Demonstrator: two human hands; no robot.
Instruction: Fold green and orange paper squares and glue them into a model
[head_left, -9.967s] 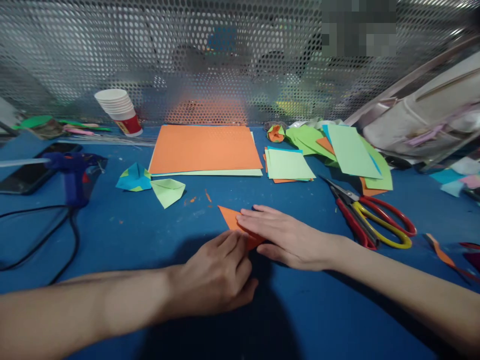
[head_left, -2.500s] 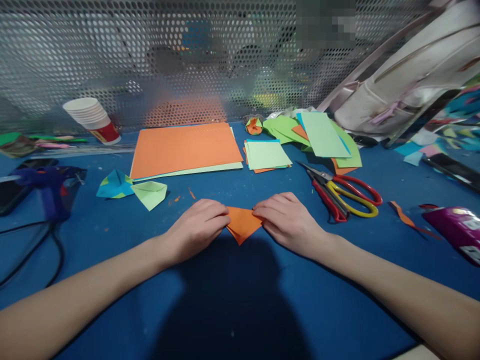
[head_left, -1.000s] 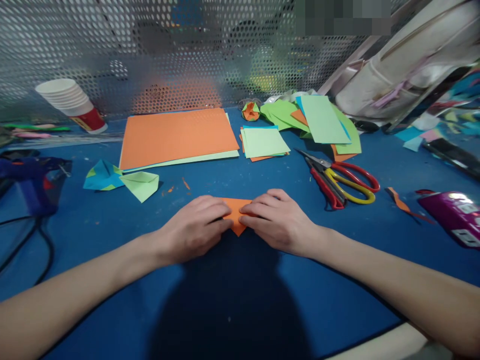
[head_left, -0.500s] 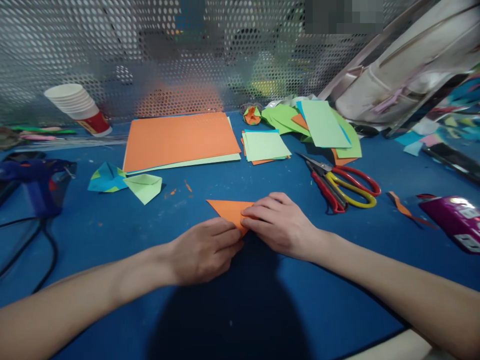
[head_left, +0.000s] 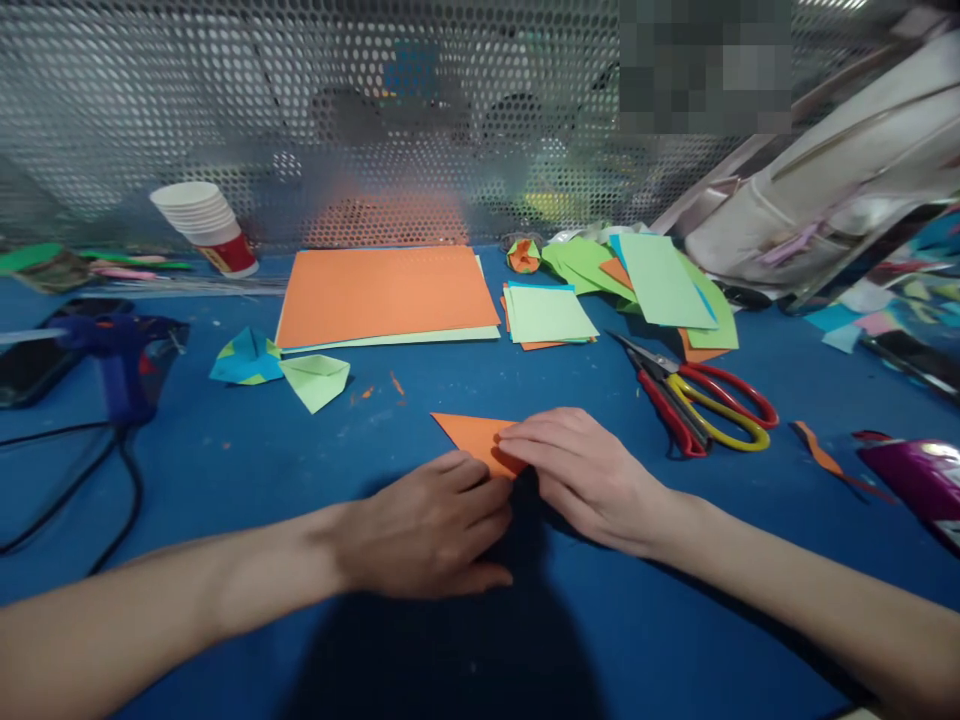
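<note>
A folded orange paper lies on the blue table between both hands, its pointed corner showing at the upper left. My left hand presses on its lower edge with curled fingers, the thumb standing apart below. From the right, my right hand rests its fingers together on the paper's right part and hides it. Farther left are a folded light green paper and a folded blue and green piece. Behind them lies a stack of large orange sheets, with small light green squares beside it.
Scissors with red and yellow handles lie to the right, a purple packet beyond. A blue glue gun with its cable and stacked paper cups are left. A perforated metal panel stands behind.
The view has shifted, so everything appears farther right and slightly lower. My left thumb now sticks out apart from the fingers. Both hands stay at the orange paper.
</note>
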